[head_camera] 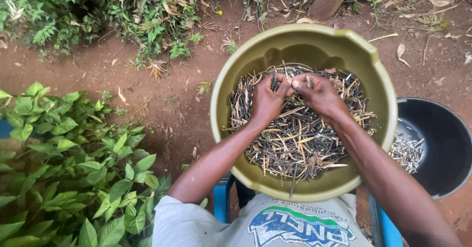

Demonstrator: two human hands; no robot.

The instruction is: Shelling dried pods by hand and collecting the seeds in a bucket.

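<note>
Where the olive-green basin rests on the seated person's lap, the left hand and right hand meet above its heap of dry pods, each grip pinching a pod; a black bucket stands just beside the basin.

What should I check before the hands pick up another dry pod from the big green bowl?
1. Left hand and right hand meet over the green bowl: ok.
2. Thin pod pinched between the fingertips: ok.
3. Whether that pod is already open: cannot tell.
4. Plenty of dry pods left in the bowl: ok.
5. Black tub beside the bowl on the right, within reach: ok.
6. Bowl sits level on the lap: ok.
</note>
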